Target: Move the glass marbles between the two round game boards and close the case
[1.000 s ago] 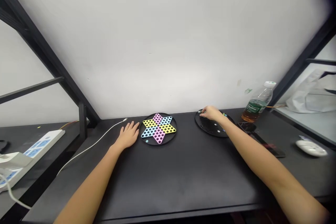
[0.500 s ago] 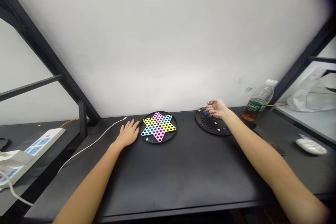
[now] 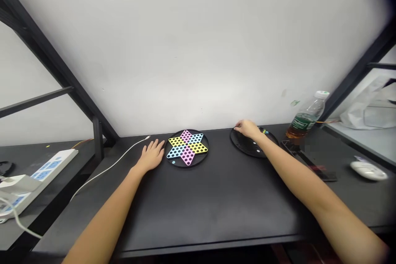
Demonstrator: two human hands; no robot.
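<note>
My left hand (image 3: pixel 151 156) lies flat on the black table with its fingers spread, just left of a round Chinese checkers board (image 3: pixel 177 151) that has a pink, blue and yellow star full of holes. At the right, my right hand (image 3: pixel 246 128) reaches down over a round black tray (image 3: pixel 244 149), fingertips pinched near its far left rim. Whatever lies between those fingertips is too small or hidden to make out. A few coloured marbles (image 3: pixel 265 131) show beside the wrist, and the hand covers part of the tray.
Right of the tray stands a bottle of brown drink (image 3: pixel 303 119), with a phone-like dark item (image 3: pixel 326 176) and a white mouse (image 3: pixel 368 170) nearer me. A white cable (image 3: pixel 108 169) and a power strip (image 3: pixel 46 173) lie left. The wall (image 3: pixel 198 49) rises behind the table.
My right hand has come down and left from above the tray, where a small shiny ball showed at its fingers, to the tray's far left part. The left hand has stayed put.
</note>
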